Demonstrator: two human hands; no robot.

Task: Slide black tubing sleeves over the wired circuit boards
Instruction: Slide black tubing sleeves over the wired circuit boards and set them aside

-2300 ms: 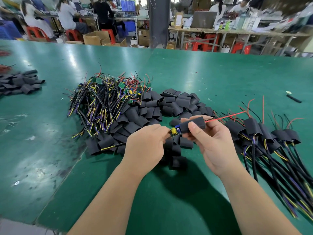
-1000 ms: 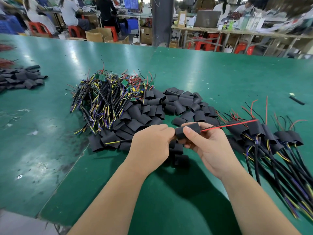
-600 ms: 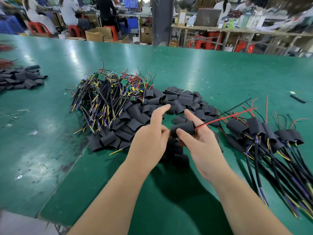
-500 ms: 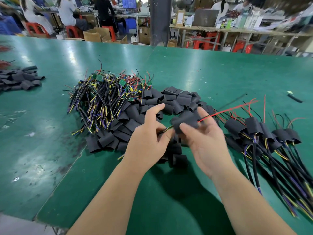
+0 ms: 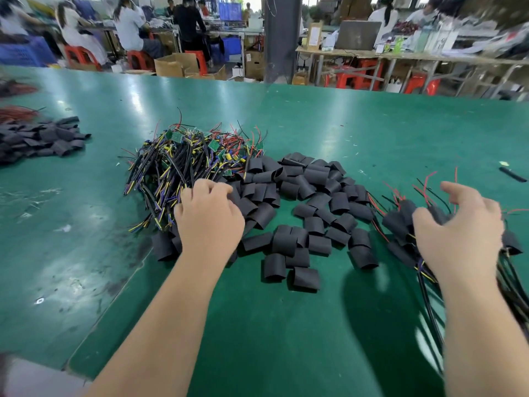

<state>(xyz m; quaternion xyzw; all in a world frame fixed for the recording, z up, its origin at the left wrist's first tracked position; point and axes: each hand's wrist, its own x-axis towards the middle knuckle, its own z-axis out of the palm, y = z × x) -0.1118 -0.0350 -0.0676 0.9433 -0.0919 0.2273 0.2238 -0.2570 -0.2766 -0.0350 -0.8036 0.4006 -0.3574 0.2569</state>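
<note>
Sleeves heaped mid-counter, hands wide apart over the piles on either side.
The loose black tubing sleeves (image 5: 309,196) lie heaped in the middle of the green counter (image 5: 343,124), touching the tangle of bare wired circuit boards (image 5: 183,161) on their left and close to the sleeved boards (image 5: 400,222) on their right. The left hand (image 5: 210,222) hangs over the seam of wires and sleeves, fingers curled down; whether they grip anything, can't tell. The right hand (image 5: 458,233) hovers over the sleeved bunch, fingers spread and loose, holding nothing. Bare counter lies between the forearms and runs wide to the far edge. Another sleeve heap (image 5: 43,138) sits far left, a lone black piece (image 5: 512,174) far right. Behind are blurred workers, red stools and a grey pillar (image 5: 282,38). The sleeved bunch's cables run off the right edge.
</note>
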